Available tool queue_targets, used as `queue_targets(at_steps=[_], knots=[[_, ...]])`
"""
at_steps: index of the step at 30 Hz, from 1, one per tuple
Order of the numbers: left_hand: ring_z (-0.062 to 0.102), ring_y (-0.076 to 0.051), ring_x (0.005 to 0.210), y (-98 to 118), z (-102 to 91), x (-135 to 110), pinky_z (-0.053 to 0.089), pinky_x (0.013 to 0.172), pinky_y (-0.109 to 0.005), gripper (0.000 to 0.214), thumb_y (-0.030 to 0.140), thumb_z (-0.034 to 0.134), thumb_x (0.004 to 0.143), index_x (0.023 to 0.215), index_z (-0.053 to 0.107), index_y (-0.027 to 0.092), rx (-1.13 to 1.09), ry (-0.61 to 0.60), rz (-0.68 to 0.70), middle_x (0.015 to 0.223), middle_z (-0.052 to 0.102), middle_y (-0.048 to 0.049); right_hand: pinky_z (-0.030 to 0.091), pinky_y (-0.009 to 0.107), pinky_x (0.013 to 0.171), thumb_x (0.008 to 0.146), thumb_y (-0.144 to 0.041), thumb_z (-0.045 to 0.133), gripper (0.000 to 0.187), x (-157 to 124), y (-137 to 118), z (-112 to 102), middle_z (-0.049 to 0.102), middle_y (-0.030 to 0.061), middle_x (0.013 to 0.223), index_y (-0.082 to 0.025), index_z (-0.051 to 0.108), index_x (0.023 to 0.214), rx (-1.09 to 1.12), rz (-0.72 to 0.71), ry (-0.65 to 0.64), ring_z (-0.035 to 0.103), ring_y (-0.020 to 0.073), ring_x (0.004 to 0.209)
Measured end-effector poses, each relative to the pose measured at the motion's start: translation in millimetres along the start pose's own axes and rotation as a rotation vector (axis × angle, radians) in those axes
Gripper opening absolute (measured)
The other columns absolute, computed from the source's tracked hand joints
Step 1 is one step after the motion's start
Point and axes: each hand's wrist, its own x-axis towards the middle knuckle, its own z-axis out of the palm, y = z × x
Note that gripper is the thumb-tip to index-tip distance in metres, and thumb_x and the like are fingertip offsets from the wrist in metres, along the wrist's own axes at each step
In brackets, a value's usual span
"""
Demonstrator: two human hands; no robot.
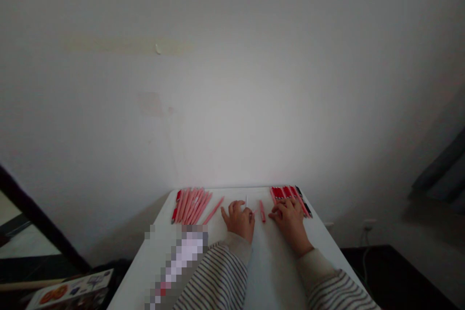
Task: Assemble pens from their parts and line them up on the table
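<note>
My left hand (239, 220) rests low over the white table with its fingers bent and its little finger spread outward. A thin white rod (247, 199) shows just beyond its fingertips, and a small pink piece (255, 212) beside its thumb; how they are gripped is not clear. Between the hands lies a single pink pen barrel (262, 211), touched by neither. On the right, my right hand (289, 215) hovers at or on the near end of a row of red and pink pens (283, 192), fingers loosely bent and thumb apart. It covers part of the row.
A pile of pink pen barrels (192, 206) lies at the table's (271, 261) far left, with one separate pink barrel (213, 210) beside it. A pixelated patch covers the near left. The wall (232, 106) borders the far edge. A printed box (69, 290) sits lower left.
</note>
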Motion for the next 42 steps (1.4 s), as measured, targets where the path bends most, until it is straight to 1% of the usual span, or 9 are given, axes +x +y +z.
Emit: queue_targets(at_steps=[9, 17, 22, 26, 31, 36, 42], knots=[[0.046, -0.025, 0.120, 1.1, -1.8, -3.4, 0.015, 0.112, -0.062, 0.008, 0.025, 0.066, 0.075, 0.078, 0.072, 0.028, 0.012, 0.011, -0.014, 0.116, 0.063, -0.0024, 0.034, 0.052, 0.096, 0.075, -0.027, 0.069, 0.003, 0.8, -2.3, -3.5, 0.062, 0.0063, 0.110, -0.026, 0.071, 0.076, -0.001, -0.015, -0.030, 0.040, 0.0341, 0.118], [0.047, -0.025, 0.119, 1.3, -4.3, -4.2, 0.018, 0.111, -0.060, 0.010, 0.022, 0.064, 0.075, 0.080, 0.072, 0.027, -0.012, 0.020, -0.066, 0.116, 0.063, -0.0022, 0.033, 0.051, 0.097, 0.076, -0.027, 0.067, 0.005, 0.9, -1.5, -3.2, 0.061, 0.0064, 0.111, -0.027, 0.072, 0.076, -0.013, -0.039, -0.004, 0.040, 0.0326, 0.116], [0.048, -0.024, 0.119, 0.0, -2.0, -4.0, 0.019, 0.111, -0.060, 0.011, 0.021, 0.063, 0.077, 0.080, 0.071, 0.028, -0.048, 0.043, -0.059, 0.115, 0.064, -0.0015, 0.032, 0.048, 0.097, 0.080, -0.031, 0.063, 0.009, 4.0, -1.1, -6.0, 0.065, 0.0058, 0.102, -0.026, 0.071, 0.082, 0.047, -0.077, 0.035, 0.045, 0.0287, 0.109], [0.049, -0.024, 0.119, -1.5, -0.1, -5.4, 0.021, 0.111, -0.059, 0.012, 0.020, 0.064, 0.076, 0.079, 0.071, 0.029, -0.065, 0.061, -0.034, 0.112, 0.064, -0.0001, 0.030, 0.049, 0.100, 0.083, -0.033, 0.061, 0.011, 5.5, -4.7, -10.6, 0.068, 0.0038, 0.090, -0.026, 0.069, 0.081, 0.100, -0.122, 0.025, 0.049, 0.0268, 0.104], [0.048, -0.025, 0.120, -2.5, -1.6, -6.8, 0.021, 0.111, -0.059, 0.012, 0.021, 0.064, 0.076, 0.080, 0.071, 0.030, -0.099, 0.057, -0.022, 0.112, 0.064, -0.0007, 0.029, 0.049, 0.101, 0.085, -0.034, 0.058, 0.015, 4.9, -8.4, -8.7, 0.069, 0.0044, 0.090, -0.026, 0.070, 0.083, 0.150, -0.155, 0.025, 0.053, 0.0250, 0.101], [0.048, -0.025, 0.120, -2.0, -3.6, -7.0, 0.020, 0.111, -0.059, 0.012, 0.021, 0.065, 0.076, 0.080, 0.072, 0.030, -0.118, 0.047, -0.008, 0.112, 0.064, -0.0009, 0.022, 0.052, 0.105, 0.084, -0.032, 0.061, 0.010, 3.8, -10.0, -6.1, 0.070, 0.0017, 0.089, -0.027, 0.069, 0.081, 0.163, -0.162, -0.004, 0.052, 0.0250, 0.106], [0.047, -0.024, 0.121, -2.9, -2.1, -7.6, 0.019, 0.112, -0.059, 0.012, 0.022, 0.065, 0.076, 0.080, 0.072, 0.031, -0.133, 0.047, -0.001, 0.112, 0.063, -0.0005, 0.017, 0.054, 0.107, 0.084, -0.031, 0.060, 0.010, 2.3, -13.8, -10.1, 0.070, 0.0014, 0.088, -0.027, 0.069, 0.082, 0.149, -0.190, -0.014, 0.053, 0.0247, 0.105]])
